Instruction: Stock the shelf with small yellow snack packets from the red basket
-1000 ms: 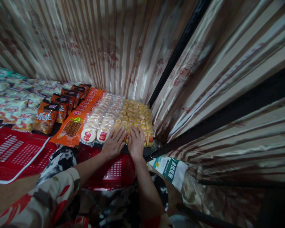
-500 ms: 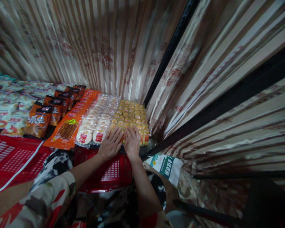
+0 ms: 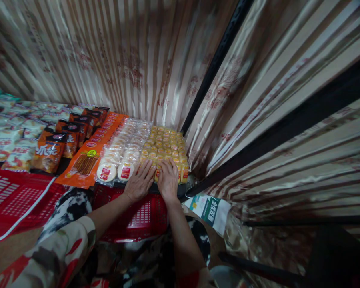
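Observation:
Rows of small yellow wrapped snacks (image 3: pixel 163 142) stand packed together at the right end of a dark shelf. My left hand (image 3: pixel 140 182) lies on their front left part, fingers stretched out and slightly apart. Beside it, my right hand (image 3: pixel 168 180) rests on the front of the same rows, its fingers a little bent and hiding the packs beneath. Neither hand grips anything that I can see. Just left of my left hand are clear-wrapped round white crackers (image 3: pixel 125 170) in two columns. Next to those lie long orange snack bags (image 3: pixel 85 164).
Orange-brown snack bags (image 3: pixel 49 152) and white snack bags (image 3: pixel 19 154) fill the shelf's left. Red plastic baskets (image 3: pixel 147 218) stand below. A pleated curtain (image 3: pixel 132 60) hangs behind, with a black pole (image 3: pixel 216 60) crossing it. A green-and-white printed package (image 3: pixel 211 210) lies lower right.
Both hands stay on the yellow snacks. My right hand has shifted very slightly to the right; the shelf goods look the same.

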The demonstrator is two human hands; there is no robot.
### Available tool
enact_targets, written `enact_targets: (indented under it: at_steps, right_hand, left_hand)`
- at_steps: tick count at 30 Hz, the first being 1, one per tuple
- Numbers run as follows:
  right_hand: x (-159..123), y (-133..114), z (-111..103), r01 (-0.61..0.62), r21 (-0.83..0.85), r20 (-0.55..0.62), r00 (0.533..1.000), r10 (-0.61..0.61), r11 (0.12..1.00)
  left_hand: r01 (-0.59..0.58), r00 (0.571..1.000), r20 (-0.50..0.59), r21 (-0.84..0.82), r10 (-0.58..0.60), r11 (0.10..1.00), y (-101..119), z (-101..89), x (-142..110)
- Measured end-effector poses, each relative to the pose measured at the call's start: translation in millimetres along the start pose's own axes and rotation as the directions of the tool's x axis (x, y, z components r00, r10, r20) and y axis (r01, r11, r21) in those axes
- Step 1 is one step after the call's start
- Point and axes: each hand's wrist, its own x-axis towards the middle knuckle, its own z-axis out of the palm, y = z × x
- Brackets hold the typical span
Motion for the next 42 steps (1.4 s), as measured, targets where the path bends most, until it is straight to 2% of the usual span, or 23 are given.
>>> enact_targets:
  at_steps: [22, 29, 35, 38, 42]
  right_hand:
    - [3, 1, 8, -0.051, 0.036, -0.036, 0.998, 0.053, 0.998]
    - [1, 1, 6, -0.008, 0.059, -0.084, 0.996, 0.013, 0.998]
    - [-4, -5, -5, 0.053, 0.08, -0.152, 0.988, -0.04, 0.995]
    - [-9, -9, -7, 0.027, 0.09, -0.126, 0.992, -0.015, 0.996]
    - [-14, -12, -5, -0.005, 0.113, -0.027, 1.0, 0.008, 0.994]
  left_hand:
    - [0.006, 1.0, 0.028, 0.012, -0.006, 1.0, 1, -2.4, 2]
    - [0.011, 1.0, 0.019, 0.011, -0.011, 1.0, 0, -0.2, 1]
    - [0.011, 0.999, -0.044, 0.013, -0.01, 1.0, 0, 0.4, -2]
    - [0.009, 0.997, -0.074, 0.025, -0.007, 1.0, 0, 0.8, -3]
    - [0.014, 0.994, -0.105, 0.013, -0.012, 1.0, -1, 1.1, -3]
